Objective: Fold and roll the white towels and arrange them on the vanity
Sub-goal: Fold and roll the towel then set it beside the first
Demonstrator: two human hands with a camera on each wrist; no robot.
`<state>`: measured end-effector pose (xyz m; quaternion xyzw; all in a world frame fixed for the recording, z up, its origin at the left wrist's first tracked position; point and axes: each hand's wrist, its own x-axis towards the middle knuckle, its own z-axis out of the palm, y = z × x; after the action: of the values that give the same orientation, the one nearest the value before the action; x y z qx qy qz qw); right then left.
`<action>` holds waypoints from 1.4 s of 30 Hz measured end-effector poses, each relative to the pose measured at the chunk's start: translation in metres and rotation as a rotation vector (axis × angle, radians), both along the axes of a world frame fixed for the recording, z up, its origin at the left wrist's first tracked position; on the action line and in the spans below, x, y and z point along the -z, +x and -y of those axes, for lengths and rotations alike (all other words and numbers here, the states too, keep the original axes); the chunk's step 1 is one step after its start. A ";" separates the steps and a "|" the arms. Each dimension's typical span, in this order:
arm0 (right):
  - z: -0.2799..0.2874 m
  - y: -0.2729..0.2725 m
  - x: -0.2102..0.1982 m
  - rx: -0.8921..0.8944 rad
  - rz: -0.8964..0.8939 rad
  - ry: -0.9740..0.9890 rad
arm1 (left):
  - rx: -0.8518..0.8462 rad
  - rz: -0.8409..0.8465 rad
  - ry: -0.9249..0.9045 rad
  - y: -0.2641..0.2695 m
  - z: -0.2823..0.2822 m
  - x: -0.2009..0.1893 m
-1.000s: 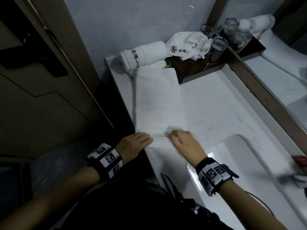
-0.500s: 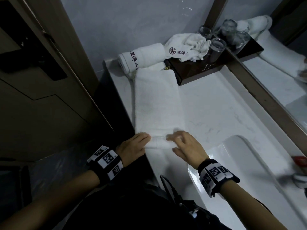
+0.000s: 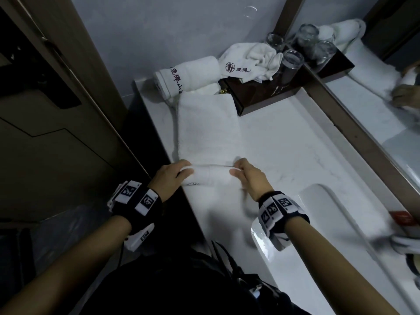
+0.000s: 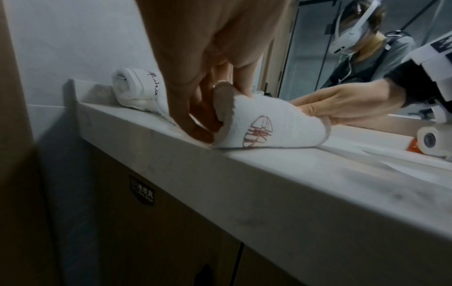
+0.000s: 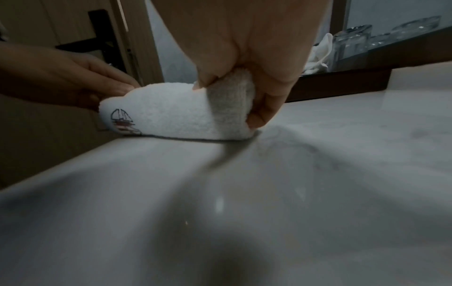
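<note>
A long folded white towel lies flat on the white vanity top, running away from me. Its near end is rolled up into a short roll with an embroidered logo. My left hand grips the roll's left end, fingers curled into it. My right hand pinches the right end between thumb and fingers. A finished rolled towel lies at the far left corner. A crumpled white towel rests on the dark tray.
A dark wooden tray with several glasses stands at the back by the mirror. The sink basin is to my right, with a red-capped item at its edge. A wooden door stands left of the vanity edge.
Both hands have turned the towel's near end over and rolled it a short way forward; the flat end from a second ago is now a small roll held at both ends.
</note>
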<state>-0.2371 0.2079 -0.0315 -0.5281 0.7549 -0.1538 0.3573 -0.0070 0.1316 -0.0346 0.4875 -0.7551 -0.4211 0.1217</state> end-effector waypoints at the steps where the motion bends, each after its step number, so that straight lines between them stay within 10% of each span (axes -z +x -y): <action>1: 0.006 0.001 0.000 0.074 0.052 0.012 | -0.002 0.038 -0.020 -0.004 0.003 0.000; 5: 0.032 -0.002 -0.004 0.194 0.135 0.117 | -0.020 0.209 -0.178 -0.019 0.002 0.007; 10: 0.050 -0.006 -0.001 0.271 0.118 0.133 | 0.241 0.257 -0.935 -0.023 -0.010 0.007; 13: 0.046 -0.007 0.003 0.339 0.081 0.097 | 0.350 0.237 -0.964 -0.020 -0.014 0.007; 20: 0.009 -0.003 0.007 -0.168 -0.312 -0.551 | 0.391 0.313 -0.930 -0.021 -0.012 0.008; 24: -0.002 -0.001 0.013 -0.422 -0.178 -0.324 | 0.378 0.416 -1.016 -0.031 -0.010 0.010; 30: 0.010 -0.003 0.010 -0.416 -0.276 -0.221 | 0.420 0.465 -0.784 -0.033 -0.003 -0.006; 35: -0.002 -0.018 0.007 -0.237 0.119 -0.143 | 0.413 0.259 -0.071 -0.007 0.006 -0.013; 42: -0.012 -0.020 0.005 0.044 0.367 0.015 | 0.311 -0.042 0.117 0.010 0.010 -0.007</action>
<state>-0.2572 0.2196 -0.0362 -0.4719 0.6894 -0.2499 0.4895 0.0028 0.1221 -0.0271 0.3620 -0.7930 -0.4882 0.0419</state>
